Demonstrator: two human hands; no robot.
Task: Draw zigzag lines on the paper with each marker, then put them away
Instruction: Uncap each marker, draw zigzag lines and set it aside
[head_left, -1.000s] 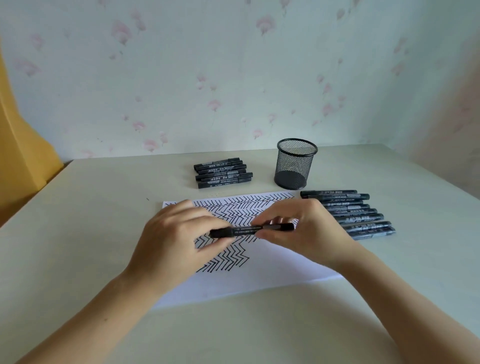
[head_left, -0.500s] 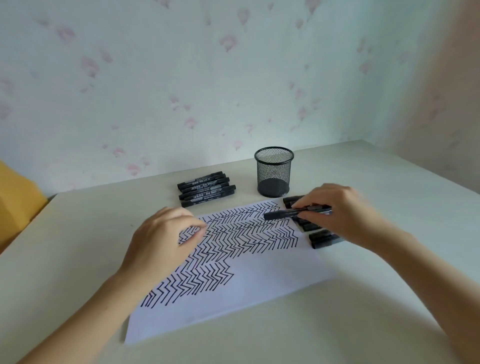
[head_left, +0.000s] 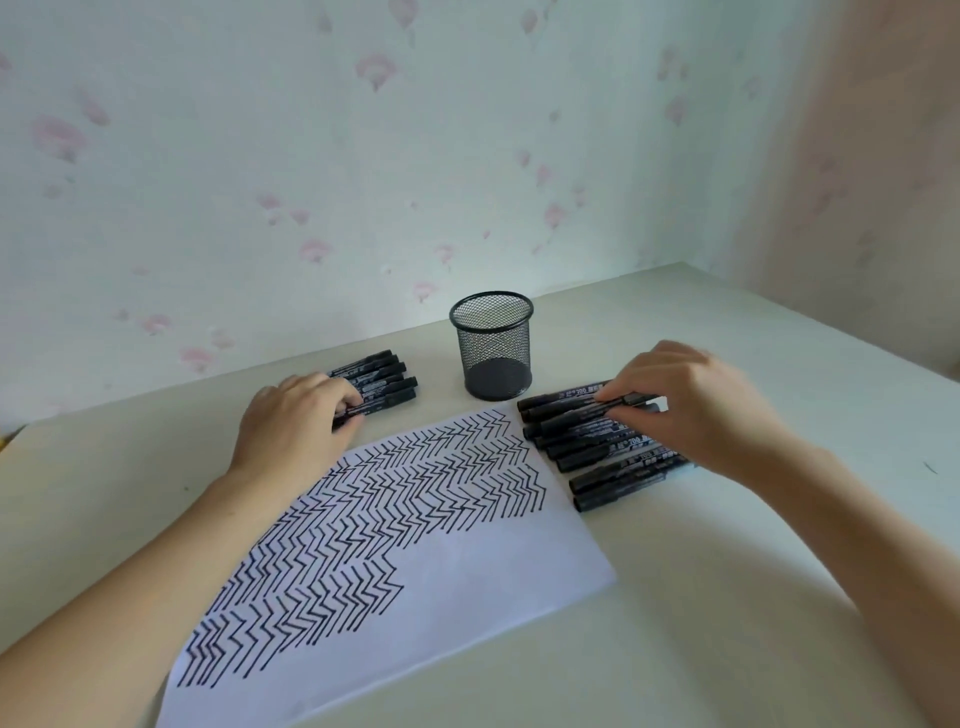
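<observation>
One paper (head_left: 467, 582), one mesh cup (head_left: 493, 348), two hands

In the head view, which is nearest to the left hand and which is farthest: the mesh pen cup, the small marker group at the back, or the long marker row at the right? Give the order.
From the left hand:
1. Small marker group, at the back left; the fingers lie on it.
2. Mesh pen cup, at the back centre, standing apart.
3. Long marker row, right of the paper, under the right hand.

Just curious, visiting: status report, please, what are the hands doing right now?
Left hand grips a marker in the left pile. Right hand pinches a marker over the right row. Cup empty, nothing blocking.
</observation>
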